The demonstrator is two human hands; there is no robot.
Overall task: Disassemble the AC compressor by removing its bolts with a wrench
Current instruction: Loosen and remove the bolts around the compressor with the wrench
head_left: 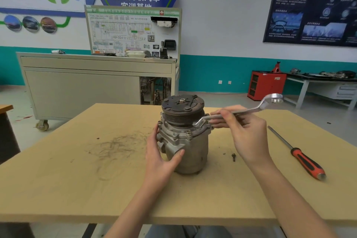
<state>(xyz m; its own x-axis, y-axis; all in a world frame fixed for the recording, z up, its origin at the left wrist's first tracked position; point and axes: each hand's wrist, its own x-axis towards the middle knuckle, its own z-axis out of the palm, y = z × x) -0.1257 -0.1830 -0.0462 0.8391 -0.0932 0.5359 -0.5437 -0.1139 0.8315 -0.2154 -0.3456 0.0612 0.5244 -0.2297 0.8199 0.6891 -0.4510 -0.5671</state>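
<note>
Upright about midway across the counter (77, 160), nearer its far edge: AC compressor (185, 141), pulley face up; wrapped round the housing's left side, left grip (160, 152), thumb pressed on the front, fingers curled behind; closed round the shank of a double-ended ring wrench (255, 109), right grip (245, 131), fingers pinching from above; near end of the wrench set at the flange on the compressor's right, whether seated on a bolt hard to tell; far ring end raised toward the far right corner; seated along the front of the flange, more bolts (189, 132); lying on the counter just right of the compressor, one loose bolt (234, 157); near the right edge, well apart, a red-and-black screwdriver (301, 157).
</note>
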